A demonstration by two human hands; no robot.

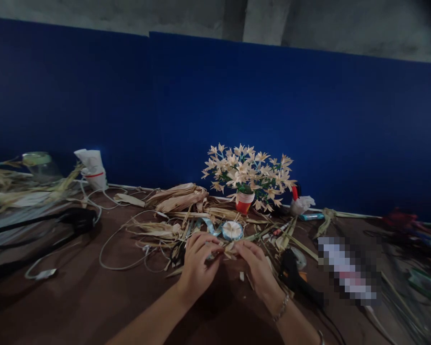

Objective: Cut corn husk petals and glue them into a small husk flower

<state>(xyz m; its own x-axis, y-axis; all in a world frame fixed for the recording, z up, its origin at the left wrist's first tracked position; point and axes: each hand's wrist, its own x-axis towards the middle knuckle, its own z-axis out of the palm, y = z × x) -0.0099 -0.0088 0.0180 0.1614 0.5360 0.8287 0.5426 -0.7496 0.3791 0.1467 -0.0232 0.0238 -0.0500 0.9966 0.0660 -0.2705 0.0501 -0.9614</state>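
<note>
At the middle of the brown table (75, 311), working with 2 bare hands close together. Pinching a small pale husk piece (230, 250) in the fingertips of the right hand (253, 261); curling the fingers of the left hand (201, 261) just beside it, but cannot tell what, if anything, is gripped there. Facing a light-blue ribbon roll (232, 230) just beyond the fingertips, with dried husks (181, 199) farther left and a red cup (243, 206) of pale flowers (244, 170) at the far side. Close on the right, lying beside the right hand: a black glue gun (297, 275).
</note>
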